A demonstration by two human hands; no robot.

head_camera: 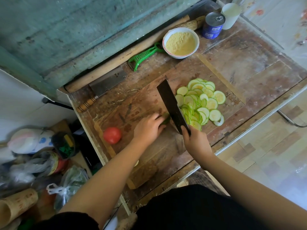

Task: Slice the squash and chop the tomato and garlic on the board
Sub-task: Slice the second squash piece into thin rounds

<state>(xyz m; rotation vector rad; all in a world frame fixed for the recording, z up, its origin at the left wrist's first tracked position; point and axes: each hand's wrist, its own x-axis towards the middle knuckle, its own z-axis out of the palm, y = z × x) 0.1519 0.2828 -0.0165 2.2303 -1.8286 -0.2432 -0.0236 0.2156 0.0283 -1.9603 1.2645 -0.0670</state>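
Observation:
A worn wooden cutting board (149, 156) lies on the table. My left hand (147, 127) holds down the short green end of the squash (166, 119). My right hand (196, 141) grips the handle of a dark cleaver (171, 103), whose blade stands right against the squash end. Several thin pale-green squash slices (200, 101) are piled to the right of the blade. A whole red tomato (112, 135) sits on the board to the left of my left hand. A small pale piece (136, 163) peeks out under my left forearm; I cannot tell what it is.
A second cleaver (106, 86) with a wooden handle, a long rolling pin (126, 54) and a green peeler (144, 57) lie at the back. A white bowl of yellow powder (180, 42), a blue can (213, 25) and a white cup (230, 15) stand behind. Bags and jars (49, 160) crowd the left floor.

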